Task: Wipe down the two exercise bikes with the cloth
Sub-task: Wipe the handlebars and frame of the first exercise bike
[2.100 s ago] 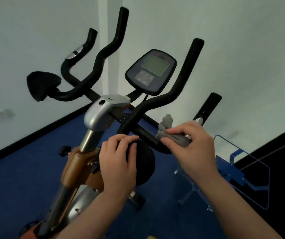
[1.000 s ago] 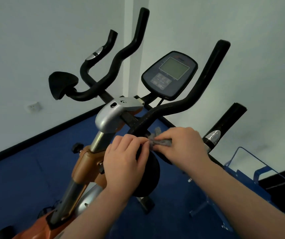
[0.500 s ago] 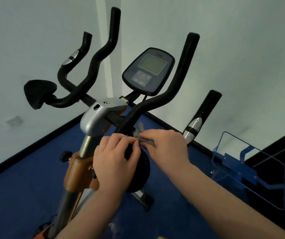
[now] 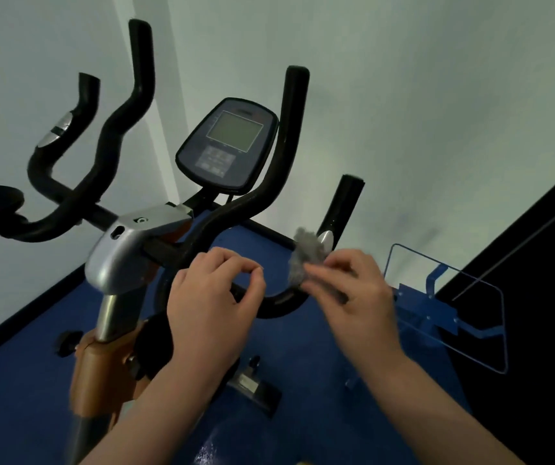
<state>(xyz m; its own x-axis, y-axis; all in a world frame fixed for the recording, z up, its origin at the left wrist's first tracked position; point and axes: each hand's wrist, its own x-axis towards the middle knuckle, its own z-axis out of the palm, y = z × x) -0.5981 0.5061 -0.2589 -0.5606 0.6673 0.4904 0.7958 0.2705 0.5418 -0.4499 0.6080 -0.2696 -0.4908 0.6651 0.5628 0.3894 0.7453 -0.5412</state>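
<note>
An exercise bike with black foam handlebars (image 4: pixel 279 169), a grey console (image 4: pixel 227 144) and a silver stem cap (image 4: pixel 125 250) fills the middle. My right hand (image 4: pixel 353 297) pinches a small grey cloth (image 4: pixel 304 256) against the lower right bend of the handlebar, beside the silver pulse sensor (image 4: pixel 325 241). My left hand (image 4: pixel 212 303) hovers over the bar near the stem, fingers curled with thumb and forefinger nearly touching; it appears to hold nothing. Only one bike is in view.
A blue metal frame with a clear panel (image 4: pixel 447 307) stands on the blue floor at the right. White walls meet in a corner behind the bike. A dark wall section (image 4: pixel 537 263) runs along the right. The bike's foot (image 4: pixel 256 387) lies below my hands.
My right hand has slid the cloth from the bar near the stem out to the right bend by the pulse sensor. My left hand has lifted off the black round pad.
</note>
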